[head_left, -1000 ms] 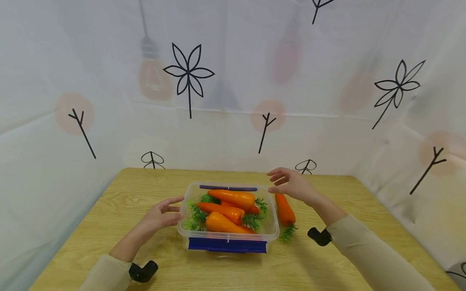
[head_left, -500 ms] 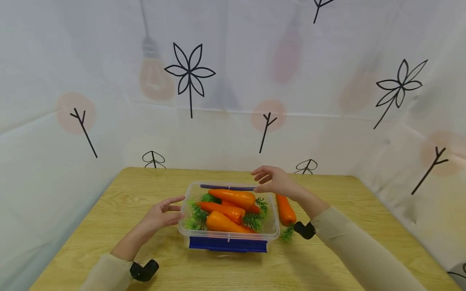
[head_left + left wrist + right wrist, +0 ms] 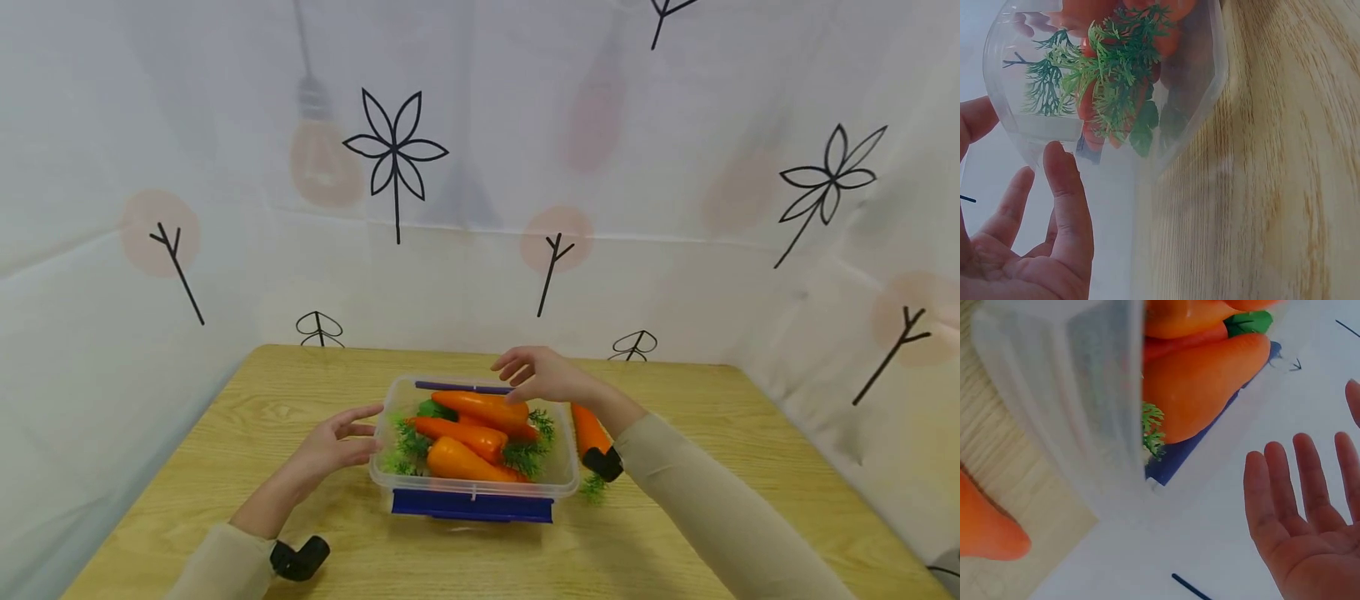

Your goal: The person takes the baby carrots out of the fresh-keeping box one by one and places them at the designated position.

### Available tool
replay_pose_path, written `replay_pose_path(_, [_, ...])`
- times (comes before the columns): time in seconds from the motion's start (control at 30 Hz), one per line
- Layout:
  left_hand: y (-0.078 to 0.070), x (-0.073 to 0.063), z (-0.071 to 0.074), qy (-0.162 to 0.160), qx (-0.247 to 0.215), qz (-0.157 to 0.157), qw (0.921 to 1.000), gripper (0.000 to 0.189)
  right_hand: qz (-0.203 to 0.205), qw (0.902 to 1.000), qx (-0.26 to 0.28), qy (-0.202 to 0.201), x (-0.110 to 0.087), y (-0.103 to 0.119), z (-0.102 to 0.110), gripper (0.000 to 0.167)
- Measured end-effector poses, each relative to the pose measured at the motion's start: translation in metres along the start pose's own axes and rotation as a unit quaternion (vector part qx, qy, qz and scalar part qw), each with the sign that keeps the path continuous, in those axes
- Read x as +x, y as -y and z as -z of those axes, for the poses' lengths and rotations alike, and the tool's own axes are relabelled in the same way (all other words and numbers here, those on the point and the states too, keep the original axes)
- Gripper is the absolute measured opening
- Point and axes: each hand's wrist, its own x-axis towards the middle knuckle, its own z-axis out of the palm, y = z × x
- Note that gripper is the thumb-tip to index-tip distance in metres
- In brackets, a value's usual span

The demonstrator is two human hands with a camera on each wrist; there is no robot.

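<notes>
A clear plastic food box (image 3: 566, 442) with blue clips stands on the table. Several toy carrots (image 3: 465, 461) with green tops lie heaped inside it. My left hand (image 3: 330, 446) is at the box's left wall, fingertips against or very near the rim, fingers loosely bent. In the left wrist view, thumb and finger reach the box edge (image 3: 1022, 147). Over the box's back right corner hovers my right hand (image 3: 551, 377), fingers spread and holding nothing. Beneath it is the topmost carrot (image 3: 1210, 387), seen in the right wrist view.
One loose carrot (image 3: 587, 427) lies on the table right of the box, partly hidden by the right forearm. The wooden table (image 3: 262, 400) ends at a white patterned cloth (image 3: 465, 283) behind. The box's front clip (image 3: 471, 506) hangs out toward me.
My right hand has moved left, from beside the box's right edge to above the carrots in it. My left hand and the box stay about where they were.
</notes>
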Motion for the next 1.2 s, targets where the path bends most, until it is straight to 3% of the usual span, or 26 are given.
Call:
replay_pose_path(0.17, [0.001,0.000,-0.001,-0.001,0.002,-0.003,1.0000,0.064,0.004,0.9988,-0.022,0.043,0.009,0.000,-0.001,0.042])
replay_pose_path(0.47, [0.001,0.001,0.000,0.003,-0.005,-0.004,1.0000,0.063,-0.028,0.9890,-0.078,0.123,0.018,-0.007,-0.007,0.045])
replay_pose_path(0.9, [0.001,0.001,0.000,0.006,0.000,-0.012,0.9999,0.066,-0.037,0.9799,-0.119,0.155,0.020,-0.007,-0.010,0.050])
replay_pose_path(1.2, [0.002,0.002,0.002,0.011,-0.007,-0.013,0.9998,0.066,-0.062,0.9658,-0.161,0.193,0.023,-0.009,-0.015,0.070])
